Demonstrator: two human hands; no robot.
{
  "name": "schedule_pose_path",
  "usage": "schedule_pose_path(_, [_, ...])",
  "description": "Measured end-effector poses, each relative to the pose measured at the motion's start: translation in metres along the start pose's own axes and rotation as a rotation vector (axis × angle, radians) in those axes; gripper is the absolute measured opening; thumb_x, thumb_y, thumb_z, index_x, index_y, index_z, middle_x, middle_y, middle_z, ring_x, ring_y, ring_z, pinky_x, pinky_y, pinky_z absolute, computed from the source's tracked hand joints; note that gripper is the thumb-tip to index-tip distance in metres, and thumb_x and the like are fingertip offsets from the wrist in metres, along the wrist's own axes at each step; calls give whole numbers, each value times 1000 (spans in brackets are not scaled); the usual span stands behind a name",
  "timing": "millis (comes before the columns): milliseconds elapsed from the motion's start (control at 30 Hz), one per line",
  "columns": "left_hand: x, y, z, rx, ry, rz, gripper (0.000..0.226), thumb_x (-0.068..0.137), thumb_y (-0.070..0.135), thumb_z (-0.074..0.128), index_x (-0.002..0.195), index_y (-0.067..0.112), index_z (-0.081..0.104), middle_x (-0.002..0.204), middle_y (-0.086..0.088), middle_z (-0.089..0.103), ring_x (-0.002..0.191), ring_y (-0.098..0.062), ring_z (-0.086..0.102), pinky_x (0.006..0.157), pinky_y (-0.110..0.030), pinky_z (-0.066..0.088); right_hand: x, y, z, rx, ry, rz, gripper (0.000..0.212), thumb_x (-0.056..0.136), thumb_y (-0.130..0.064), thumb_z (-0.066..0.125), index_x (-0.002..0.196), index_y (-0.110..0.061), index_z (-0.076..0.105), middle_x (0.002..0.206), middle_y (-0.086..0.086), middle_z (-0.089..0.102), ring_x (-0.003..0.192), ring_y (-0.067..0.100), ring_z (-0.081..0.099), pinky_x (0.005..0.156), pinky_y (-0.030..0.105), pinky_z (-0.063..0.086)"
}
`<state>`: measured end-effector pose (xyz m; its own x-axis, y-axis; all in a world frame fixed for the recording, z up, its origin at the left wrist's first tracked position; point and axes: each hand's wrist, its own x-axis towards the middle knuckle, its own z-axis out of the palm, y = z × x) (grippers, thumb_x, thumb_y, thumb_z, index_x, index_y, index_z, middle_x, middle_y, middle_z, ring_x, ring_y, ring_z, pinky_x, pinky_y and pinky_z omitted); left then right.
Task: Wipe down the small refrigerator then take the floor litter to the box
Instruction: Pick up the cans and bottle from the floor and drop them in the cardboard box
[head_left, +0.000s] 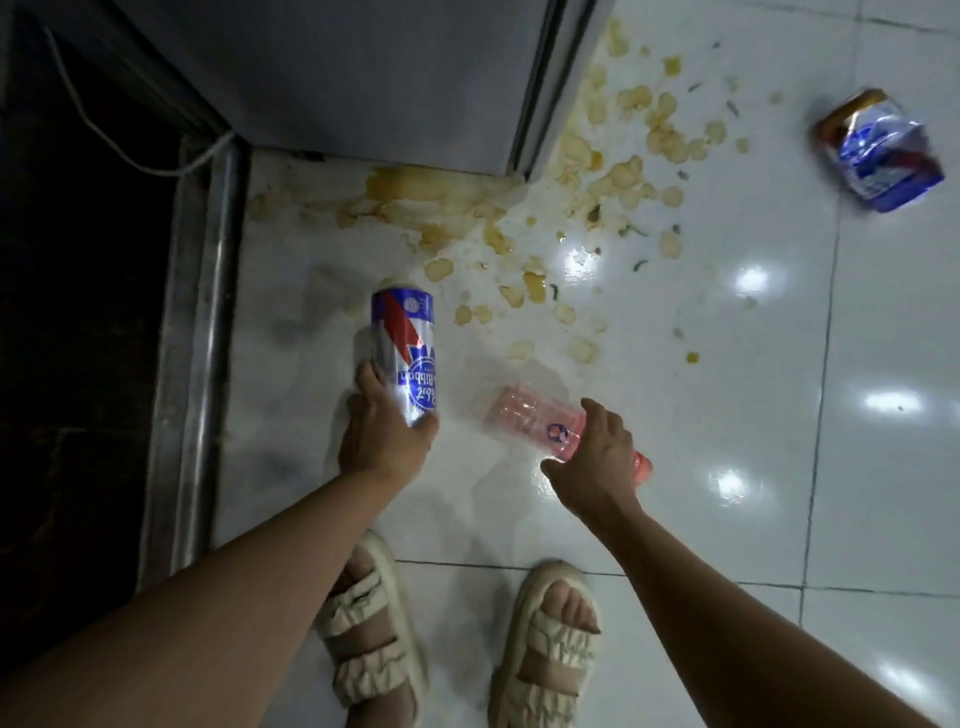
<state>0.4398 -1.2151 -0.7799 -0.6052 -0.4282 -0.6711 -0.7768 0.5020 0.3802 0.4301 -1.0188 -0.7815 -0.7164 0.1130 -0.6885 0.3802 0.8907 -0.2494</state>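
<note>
A tall blue, white and red can (402, 343) lies on the white floor tiles, and my left hand (382, 426) is closed around its near end. To its right lies a clear pink plastic bottle (530, 418). My right hand (597, 462) is over the bottle's near end with fingers curled around it. A crushed blue and gold can (878, 150) lies at the far right. The grey refrigerator (332, 78) stands at the top, its lower corner facing me.
Yellowish chips and a sticky spill (597, 171) are scattered over the tiles in front of the refrigerator. A metal threshold strip (202, 338) runs along the left beside a dark floor. A white cord (104, 135) hangs there. My sandalled feet (457, 639) stand below.
</note>
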Motion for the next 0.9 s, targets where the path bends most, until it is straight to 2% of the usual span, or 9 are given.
schedule_pose_path(100, [-19, 3, 14, 57, -51, 49, 88, 77, 24, 72, 142, 14, 13, 131, -19, 43, 109, -35, 53, 89, -48, 49, 8, 28, 7, -126, 9, -15, 84, 73, -20, 72, 143, -20, 25, 144, 4, 33, 130, 27, 29, 106, 36, 25])
schedule_pose_path(267, [-17, 5, 32, 156, -82, 117, 90, 77, 25, 73, 142, 16, 12, 129, -17, 45, 107, -32, 54, 87, -48, 52, 37, 42, 30, -330, 81, -149, 87, 76, -32, 73, 142, -23, 18, 146, 2, 26, 136, 26, 21, 116, 42, 12])
schedule_pose_path(367, [-14, 8, 35, 194, -97, 132, 89, 77, 24, 73, 141, 17, 13, 129, -16, 45, 106, -29, 55, 85, -45, 53, 46, 42, 39, -393, 93, -187, 75, 82, -23, 66, 141, -23, 21, 139, 4, 36, 128, 25, 34, 113, 43, 20])
schedule_pose_path(467, [-18, 19, 30, 206, -110, 138, 88, 76, 23, 74, 141, 17, 14, 128, -15, 46, 106, -30, 56, 85, -47, 54, 38, 43, 31, -350, 95, -149, 66, 83, -22, 65, 137, -21, 26, 127, 6, 46, 116, 25, 44, 102, 38, 33])
schedule_pose_path(633, [-55, 64, 3, 253, -108, 137, 87, 77, 25, 72, 141, 17, 13, 127, -17, 46, 106, -33, 55, 86, -43, 50, -13, 46, -33, -96, 120, -1, 69, 79, -38, 69, 134, -21, 31, 122, 5, 49, 109, 24, 47, 91, 35, 39])
schedule_pose_path(900, [-185, 192, -71, 285, -151, 317, 86, 78, 32, 69, 142, 18, 12, 125, -12, 46, 108, -28, 53, 86, -41, 50, -127, 43, -209, 200, 244, 188, 68, 75, -41, 66, 131, -17, 35, 114, 7, 51, 102, 24, 48, 84, 36, 45])
